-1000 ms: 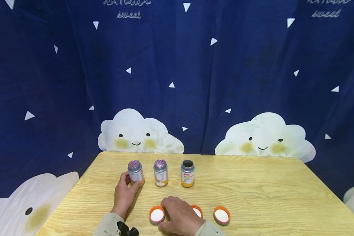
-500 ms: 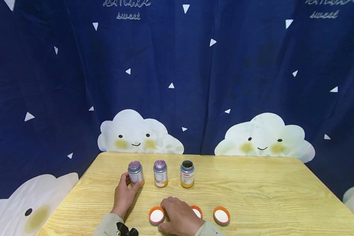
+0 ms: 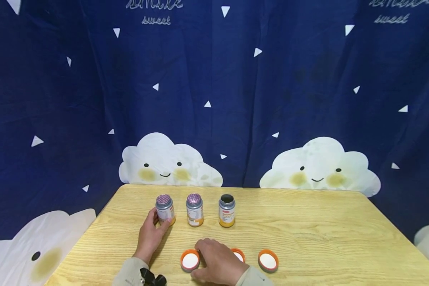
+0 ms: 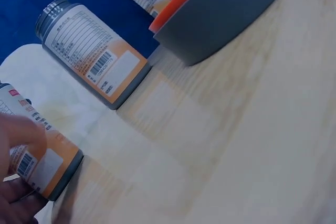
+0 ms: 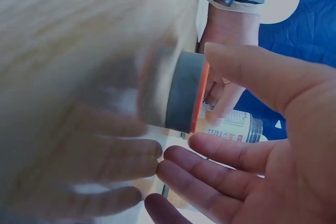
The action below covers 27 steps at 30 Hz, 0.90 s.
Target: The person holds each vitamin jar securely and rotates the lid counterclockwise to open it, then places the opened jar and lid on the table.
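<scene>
At the left of the bottle row, my left hand (image 3: 151, 234) holds an uncapped pill bottle (image 3: 165, 207) upright on the table, thumb and fingers on its sides. This bottle (image 4: 50, 169) shows at the lower left of the left wrist view. My right hand (image 3: 219, 262) lies low over the table, its thumb and index finger at opposite edges of the leftmost bottle cap (image 3: 190, 261). That cap (image 5: 185, 93) is grey outside with an orange inner rim, and lies with its white inside up. My right hand partly hides a second cap (image 3: 238, 255).
A middle bottle (image 3: 194, 210) with a shiny purple seal and a right bottle (image 3: 227, 210) with a dark open mouth stand upright. A third cap (image 3: 268, 261) lies right of my right hand. Behind the wooden table (image 3: 325, 230) hangs a blue curtain (image 3: 186, 59).
</scene>
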Motion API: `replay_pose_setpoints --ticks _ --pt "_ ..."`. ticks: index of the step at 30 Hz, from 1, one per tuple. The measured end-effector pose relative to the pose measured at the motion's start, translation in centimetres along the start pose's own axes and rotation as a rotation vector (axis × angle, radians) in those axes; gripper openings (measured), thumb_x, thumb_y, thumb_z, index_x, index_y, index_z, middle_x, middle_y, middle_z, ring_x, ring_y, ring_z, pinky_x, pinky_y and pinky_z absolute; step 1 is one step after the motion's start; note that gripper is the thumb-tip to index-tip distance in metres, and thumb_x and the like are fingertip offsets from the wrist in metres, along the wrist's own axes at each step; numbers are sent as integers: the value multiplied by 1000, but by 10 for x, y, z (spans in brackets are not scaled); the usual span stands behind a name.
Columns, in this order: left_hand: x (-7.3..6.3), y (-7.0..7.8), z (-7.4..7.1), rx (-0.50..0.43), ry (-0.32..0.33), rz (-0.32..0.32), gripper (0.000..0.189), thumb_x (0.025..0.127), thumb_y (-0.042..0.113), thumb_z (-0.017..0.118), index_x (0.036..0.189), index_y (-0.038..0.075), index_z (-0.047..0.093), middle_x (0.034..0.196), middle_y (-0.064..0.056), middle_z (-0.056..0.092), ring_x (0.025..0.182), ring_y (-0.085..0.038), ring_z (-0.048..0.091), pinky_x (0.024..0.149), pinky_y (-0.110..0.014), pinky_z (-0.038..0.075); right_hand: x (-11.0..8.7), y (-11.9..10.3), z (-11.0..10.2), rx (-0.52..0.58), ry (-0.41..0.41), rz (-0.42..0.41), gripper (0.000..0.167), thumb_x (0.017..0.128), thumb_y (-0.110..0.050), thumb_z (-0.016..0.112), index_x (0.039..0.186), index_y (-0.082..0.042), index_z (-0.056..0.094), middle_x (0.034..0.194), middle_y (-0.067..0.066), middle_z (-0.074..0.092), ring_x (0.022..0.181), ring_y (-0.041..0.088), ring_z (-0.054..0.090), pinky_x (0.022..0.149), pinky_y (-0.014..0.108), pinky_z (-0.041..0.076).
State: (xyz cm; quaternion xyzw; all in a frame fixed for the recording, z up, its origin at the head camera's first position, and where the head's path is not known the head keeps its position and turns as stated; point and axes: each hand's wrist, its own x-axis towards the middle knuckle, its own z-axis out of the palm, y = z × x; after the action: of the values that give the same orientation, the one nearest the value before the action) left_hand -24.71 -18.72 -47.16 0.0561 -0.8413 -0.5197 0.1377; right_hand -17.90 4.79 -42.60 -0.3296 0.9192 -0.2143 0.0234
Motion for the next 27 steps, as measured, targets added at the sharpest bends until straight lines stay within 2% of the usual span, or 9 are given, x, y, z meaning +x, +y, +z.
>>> replay_pose_setpoints --ticks 2,6,8,10,14,18,21,24,27 --pt "2 0 -2 -58 -19 -25 67 93 22 65 146 2 30 145 -28 38 133 -43 38 108 -52 30 0 0 -2 28 -11 7 47 77 -40 78 110 -14 58 90 -12 52 77 4 46 70 23 44" --pt "6 8 -10 -179 -55 -62 73 95 31 62 150 4 23 149 -26 32 137 -41 32 111 -51 27 0 1 -12 83 -19 33 54 81 -44 75 119 -10 58 106 -4 60 93 8 56 82 28 48" --pt "6 14 -16 -186 -47 -49 72 97 35 58 150 4 23 150 -25 32 138 -40 31 112 -50 25 -1 1 -20 109 -3 54 57 82 -45 73 123 -9 57 117 0 61 103 12 57 88 33 47" --pt "8 19 -22 -130 -22 -17 68 98 40 53 150 5 25 150 -22 33 139 -38 30 112 -50 23 -1 1 -28 124 19 69 58 84 -46 71 126 -9 57 122 1 59 109 15 56 91 36 47" --pt "6 33 -31 28 38 85 64 100 49 44 149 10 30 152 -18 33 140 -36 28 111 -53 22 -8 0 -45 122 86 81 60 85 -49 68 128 -9 55 125 1 58 111 17 55 92 39 46" --pt "-1 51 -34 126 102 247 55 101 40 45 147 10 37 148 -18 38 137 -37 33 108 -55 27 -17 1 -63 86 182 79 61 87 -49 67 129 -7 54 126 5 58 114 23 56 93 44 46" --pt "-6 63 -33 181 146 394 49 101 31 49 144 8 42 145 -17 43 134 -37 37 109 -55 26 -23 3 -76 85 235 100 63 88 -49 66 132 -6 52 131 8 55 121 27 52 98 48 43" --pt "-11 73 -28 237 162 518 47 101 25 52 142 5 44 144 -16 46 135 -35 38 111 -55 22 -28 6 -86 83 287 118 64 88 -47 66 136 -8 50 137 7 52 127 28 48 103 49 39" --pt "-16 81 -24 273 142 596 47 100 25 53 142 6 46 144 -15 47 136 -33 38 112 -54 19 -34 9 -91 50 367 109 63 87 -44 68 135 -8 51 139 9 51 128 28 47 103 49 38"
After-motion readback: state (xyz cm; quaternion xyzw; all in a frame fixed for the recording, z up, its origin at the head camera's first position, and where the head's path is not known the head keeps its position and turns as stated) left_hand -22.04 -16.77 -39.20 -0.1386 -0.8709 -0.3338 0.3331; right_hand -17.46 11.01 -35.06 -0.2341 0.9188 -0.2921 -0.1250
